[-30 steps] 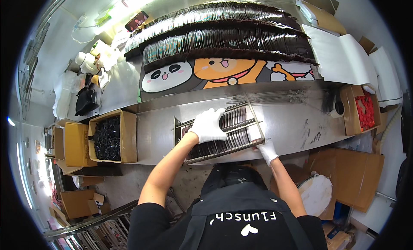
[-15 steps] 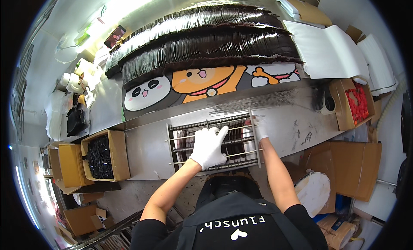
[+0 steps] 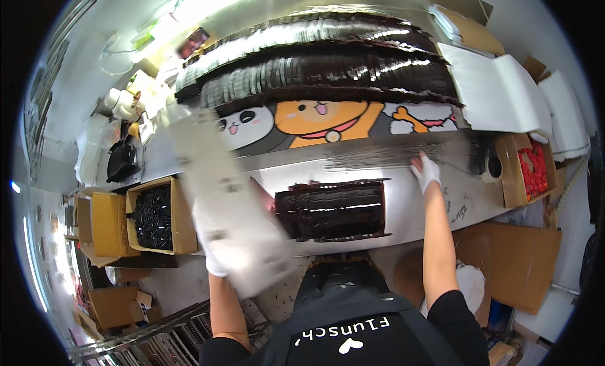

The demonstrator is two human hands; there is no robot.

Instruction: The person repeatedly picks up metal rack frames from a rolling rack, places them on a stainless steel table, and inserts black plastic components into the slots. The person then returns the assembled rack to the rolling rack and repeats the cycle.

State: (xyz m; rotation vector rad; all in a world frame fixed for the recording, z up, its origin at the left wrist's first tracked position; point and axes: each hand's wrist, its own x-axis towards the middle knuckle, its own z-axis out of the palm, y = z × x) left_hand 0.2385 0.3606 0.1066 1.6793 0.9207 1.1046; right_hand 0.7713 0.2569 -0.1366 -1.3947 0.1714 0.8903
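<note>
On the steel tabletop point(image 3: 435, 221) a block of black discs point(image 3: 332, 209) lies bare. To its left, a blurred wire rack point(image 3: 227, 208) is grasped by the left hand point(image 3: 217, 255). Right of the discs, the right hand point(image 3: 426, 170) rests on the tabletop, fingers point(image 3: 418, 162) loosely spread, holding nothing.

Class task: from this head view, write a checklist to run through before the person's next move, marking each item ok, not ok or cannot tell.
1. Left hand has a grip on the blurred grey rack: cannot tell.
2. Black discs lie together on the metal table: ok.
3. Right hand off the discs: ok.
4. Both hands gloved: ok.
5. Box of black parts open at left: ok.
</note>
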